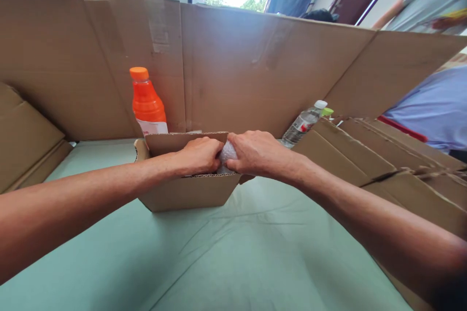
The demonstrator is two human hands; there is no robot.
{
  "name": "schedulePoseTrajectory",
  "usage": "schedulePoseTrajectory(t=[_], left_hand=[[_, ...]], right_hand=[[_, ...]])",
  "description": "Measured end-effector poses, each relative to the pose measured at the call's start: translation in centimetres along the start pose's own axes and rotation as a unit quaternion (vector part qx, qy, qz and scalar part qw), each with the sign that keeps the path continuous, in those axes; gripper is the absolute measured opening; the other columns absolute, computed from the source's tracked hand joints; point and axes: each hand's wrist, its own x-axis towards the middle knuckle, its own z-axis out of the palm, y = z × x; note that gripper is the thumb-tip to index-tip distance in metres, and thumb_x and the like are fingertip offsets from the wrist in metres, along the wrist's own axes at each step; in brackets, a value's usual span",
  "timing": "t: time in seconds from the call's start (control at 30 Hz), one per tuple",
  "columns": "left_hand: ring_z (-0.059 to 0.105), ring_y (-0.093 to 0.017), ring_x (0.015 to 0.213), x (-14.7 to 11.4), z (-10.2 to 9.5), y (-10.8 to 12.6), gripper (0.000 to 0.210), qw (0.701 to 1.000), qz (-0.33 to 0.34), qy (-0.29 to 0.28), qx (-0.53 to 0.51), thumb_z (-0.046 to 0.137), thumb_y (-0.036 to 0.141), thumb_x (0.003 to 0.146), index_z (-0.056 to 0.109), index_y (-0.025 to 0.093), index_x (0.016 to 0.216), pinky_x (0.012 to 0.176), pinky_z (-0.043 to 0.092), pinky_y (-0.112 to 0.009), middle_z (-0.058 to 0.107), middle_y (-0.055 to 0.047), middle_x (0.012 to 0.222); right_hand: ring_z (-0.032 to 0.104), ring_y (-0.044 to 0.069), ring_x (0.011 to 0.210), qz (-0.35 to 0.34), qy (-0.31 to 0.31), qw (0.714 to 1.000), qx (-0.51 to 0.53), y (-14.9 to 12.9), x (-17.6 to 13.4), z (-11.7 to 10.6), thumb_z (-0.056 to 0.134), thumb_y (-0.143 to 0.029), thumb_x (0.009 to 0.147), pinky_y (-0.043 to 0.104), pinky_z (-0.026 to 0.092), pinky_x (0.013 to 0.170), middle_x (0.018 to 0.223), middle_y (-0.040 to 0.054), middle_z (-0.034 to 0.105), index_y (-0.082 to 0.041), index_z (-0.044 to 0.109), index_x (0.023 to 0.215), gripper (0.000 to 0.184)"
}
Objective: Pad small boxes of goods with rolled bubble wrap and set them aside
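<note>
A small open cardboard box (189,193) stands on the green cloth, and both hands reach into it from above. My right hand (257,153) is closed around a white, bumpy piece that looks like bubble wrap (228,154), at the box's right end. Close against the left side of that piece, my left hand (203,154) has its fingers curled down inside the box. What those fingertips hold is hidden by the hand and the box wall. The rest of the box's contents cannot be made out.
Behind the box stands an orange bottle (148,102). A clear water bottle (304,123) leans near a cardboard carton (346,150) on the right. A tall cardboard wall (255,68) closes off the back. Other people are partly visible beyond it.
</note>
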Motion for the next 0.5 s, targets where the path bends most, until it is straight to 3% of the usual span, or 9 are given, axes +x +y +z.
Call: schedulePoseTrajectory(t=[0.1, 0.27, 0.4, 0.5], left_hand=[[0.068, -0.028, 0.088, 0.4, 0.0, -0.2, 0.025, 1.0, 0.004, 0.003, -0.004, 0.059, 0.02, 0.074, 0.066, 0.018, 0.098, 0.071, 0.048, -0.035, 0.075, -0.011, 0.099], [0.068, -0.024, 0.098, 0.5, 0.1, -1.3, 0.052, 0.997, 0.021, -0.003, -0.07, 0.06, 0.017, 0.068, 0.059, 0.02, 0.119, 0.076, 0.051, -0.03, 0.073, -0.006, 0.113], [0.067, -0.023, 0.1, 0.3, 0.4, -2.0, 0.05, 0.996, 0.026, 0.009, -0.089, 0.055, 0.011, 0.067, 0.061, 0.02, 0.116, 0.079, 0.05, -0.031, 0.072, -0.006, 0.114], [0.067, -0.02, 0.092, 0.4, 0.5, -2.1, 0.047, 0.994, 0.027, 0.001, -0.102, 0.054, 0.009, 0.069, 0.062, 0.02, 0.114, 0.073, 0.049, -0.028, 0.073, -0.005, 0.106]], right_hand=[[0.072, 0.03, 0.089, 0.002, -0.024, 1.0, -0.004, -0.5, 0.5, 0.0, 0.058, -0.031, 0.081, 0.033, 0.045, 0.065, 0.095, 0.0145, 0.076, -0.015, 0.069, 0.106, 0.032], [0.073, 0.029, 0.09, -0.045, -0.067, 0.997, 0.01, -1.0, 1.9, 0.9, 0.061, -0.034, 0.082, 0.032, 0.047, 0.068, 0.098, 0.0141, 0.077, -0.016, 0.071, 0.111, 0.036], [0.072, 0.026, 0.088, -0.104, -0.097, 0.987, 0.078, 0.2, 1.6, 0.6, 0.066, -0.046, 0.081, 0.029, 0.045, 0.063, 0.104, 0.01, 0.076, -0.02, 0.068, 0.117, 0.045], [0.071, 0.022, 0.08, -0.101, -0.097, 0.984, 0.109, 1.0, 0.8, -0.3, 0.066, -0.046, 0.083, 0.027, 0.042, 0.062, 0.09, 0.0041, 0.077, -0.025, 0.071, 0.111, 0.035]])
